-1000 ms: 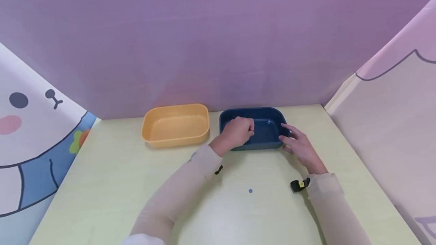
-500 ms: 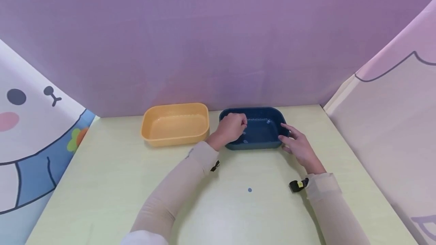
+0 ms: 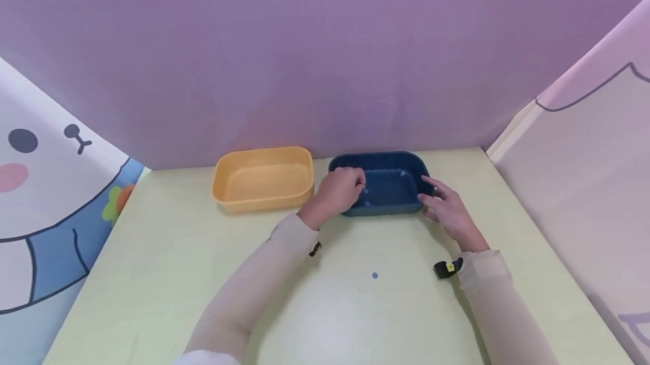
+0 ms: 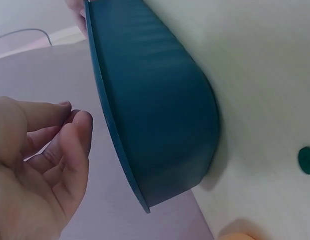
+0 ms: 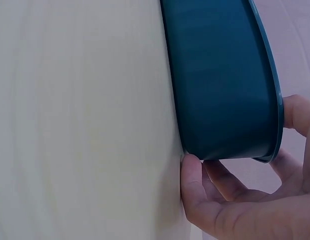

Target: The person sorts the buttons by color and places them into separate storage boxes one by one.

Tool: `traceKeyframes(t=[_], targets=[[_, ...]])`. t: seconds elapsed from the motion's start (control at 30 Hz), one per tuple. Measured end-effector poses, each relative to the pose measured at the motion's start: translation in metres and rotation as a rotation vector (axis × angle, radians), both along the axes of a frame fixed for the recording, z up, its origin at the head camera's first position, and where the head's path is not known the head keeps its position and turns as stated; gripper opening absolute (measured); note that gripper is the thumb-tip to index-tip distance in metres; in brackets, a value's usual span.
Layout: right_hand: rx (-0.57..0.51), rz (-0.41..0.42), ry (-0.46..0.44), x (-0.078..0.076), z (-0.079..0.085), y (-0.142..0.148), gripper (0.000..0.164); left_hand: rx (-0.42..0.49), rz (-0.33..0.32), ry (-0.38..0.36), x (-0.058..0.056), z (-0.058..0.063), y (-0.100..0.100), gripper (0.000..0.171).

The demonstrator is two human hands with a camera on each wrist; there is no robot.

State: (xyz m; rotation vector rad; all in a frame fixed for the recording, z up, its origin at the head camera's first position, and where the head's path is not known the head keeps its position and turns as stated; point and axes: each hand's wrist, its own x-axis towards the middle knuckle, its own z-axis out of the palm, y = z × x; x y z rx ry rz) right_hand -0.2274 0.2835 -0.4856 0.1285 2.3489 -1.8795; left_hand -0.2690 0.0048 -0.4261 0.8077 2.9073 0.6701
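Observation:
A dark blue rectangular tray (image 3: 388, 207) stands against the back of the table. Several small blue discs lie in it, one of them near the front wall (image 3: 368, 204). My left hand (image 3: 336, 189) hovers over the tray's left end, fingers curled and thumb tip close to the fingertips. In the left wrist view that hand (image 4: 49, 155) shows nothing between its fingertips. My right hand (image 3: 448, 211) holds the tray's right end. In the right wrist view its thumb (image 5: 297, 114) is over the rim and its fingers (image 5: 192, 172) touch the outside near the base.
A yellow tray (image 3: 264, 205) with no contents visible stands left of the blue one. One small blue disc (image 3: 374, 275) lies on the pale table (image 3: 350, 320) in front. A purple cloth wall (image 3: 325, 60) rises behind, with printed panels at both sides.
My left hand has drawn back leftward over the blue tray, uncovering discs on its floor. The right hand keeps its hold on the tray. The head view has shifted slightly.

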Motion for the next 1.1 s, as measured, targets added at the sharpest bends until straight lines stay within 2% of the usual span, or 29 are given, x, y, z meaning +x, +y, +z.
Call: traceKeyframes(t=[0.13, 0.3, 0.43, 0.57, 0.67, 0.83, 0.93, 1.1], targets=[[0.002, -0.004, -0.023, 0.000, 0.001, -0.001, 0.064, -0.062, -0.059, -0.017, 0.014, -0.001, -0.004, 0.013], [-0.010, 0.000, -0.030, 0.000, 0.003, -0.001, 0.064, -0.184, -0.172, -0.045, 0.038, -0.005, 0.000, 0.015], [-0.005, -0.001, -0.028, 0.002, 0.004, -0.001, 0.065, -0.279, -0.289, -0.078, 0.059, -0.014, 0.008, 0.017], [0.001, -0.007, -0.034, 0.004, 0.005, -0.002, 0.065, -0.348, -0.383, -0.083, 0.077, -0.023, 0.017, 0.006], [-0.003, -0.012, -0.033, 0.005, 0.005, -0.002, 0.064, -0.374, -0.406, -0.088, 0.086, -0.028, 0.023, 0.007], [0.001, -0.012, -0.031, 0.005, 0.004, -0.002, 0.065, -0.402, -0.430, -0.058, 0.094, -0.036, 0.029, 0.020], [0.008, -0.014, -0.035, 0.005, 0.003, -0.001, 0.064, -0.419, -0.443, -0.039, 0.098, -0.039, 0.030, 0.026], [0.015, -0.015, -0.035, 0.004, 0.003, 0.000, 0.065, -0.459, -0.452, -0.018, 0.101, -0.041, 0.031, 0.027]])
